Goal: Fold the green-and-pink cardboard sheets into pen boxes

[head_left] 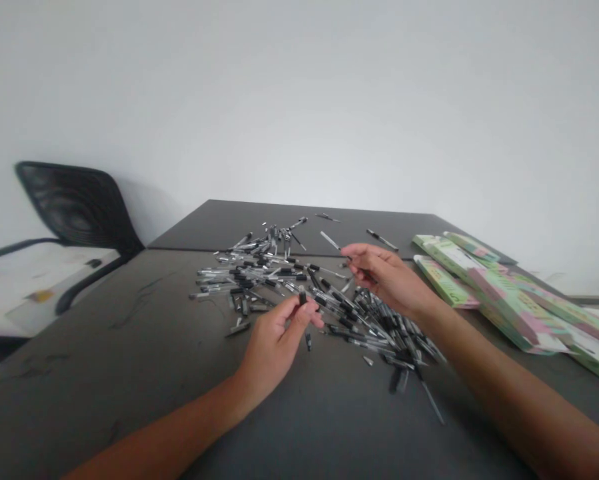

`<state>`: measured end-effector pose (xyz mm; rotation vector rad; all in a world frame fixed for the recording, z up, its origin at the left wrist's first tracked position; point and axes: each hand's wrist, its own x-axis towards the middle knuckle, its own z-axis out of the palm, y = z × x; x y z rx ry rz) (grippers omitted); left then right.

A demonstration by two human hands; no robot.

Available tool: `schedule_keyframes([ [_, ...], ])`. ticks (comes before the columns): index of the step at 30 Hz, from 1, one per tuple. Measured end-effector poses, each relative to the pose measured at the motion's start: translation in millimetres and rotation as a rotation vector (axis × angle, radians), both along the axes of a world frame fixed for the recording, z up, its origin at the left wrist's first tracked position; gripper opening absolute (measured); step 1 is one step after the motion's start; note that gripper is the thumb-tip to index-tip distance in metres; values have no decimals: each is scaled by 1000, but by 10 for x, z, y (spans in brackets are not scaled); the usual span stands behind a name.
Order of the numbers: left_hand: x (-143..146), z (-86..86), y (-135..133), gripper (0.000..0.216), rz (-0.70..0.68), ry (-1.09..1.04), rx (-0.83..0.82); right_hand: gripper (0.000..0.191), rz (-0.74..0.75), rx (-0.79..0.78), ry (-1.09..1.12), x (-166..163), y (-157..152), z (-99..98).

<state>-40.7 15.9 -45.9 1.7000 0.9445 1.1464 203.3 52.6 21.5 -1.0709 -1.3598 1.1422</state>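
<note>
Pens (pixel 336 303): clear and black. Table (pixel 129 373): dark grey, darker streaks at left. Boxes (pixel 509 303), right: green, pink and white, patterned. Chair (pixel 74 203), left: black. Wall (pixel 309 107): plain pale grey.

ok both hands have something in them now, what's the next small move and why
Probably bring the hands together, so the pieces can be lined up: the left hand pinches a small dark piece, the right hand holds a slim pen by its dark part, and a gap separates them.
</note>
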Motion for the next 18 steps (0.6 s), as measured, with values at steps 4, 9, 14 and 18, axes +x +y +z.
schedule_keyframes([
  [4,-9,1,1,36,-17,-1,20,23,38,-193,350,-53,-198,6],
  [9,-13,10,1,31,-10,-7,10,42,79,-193,444,23,-305,5],
  [14,-13,44,-32,30,-21,1,53,39,-73,-5,299,15,-367,2],
  [18,-24,74,-88,30,-58,26,95,38,-192,133,309,-23,-474,100],
])
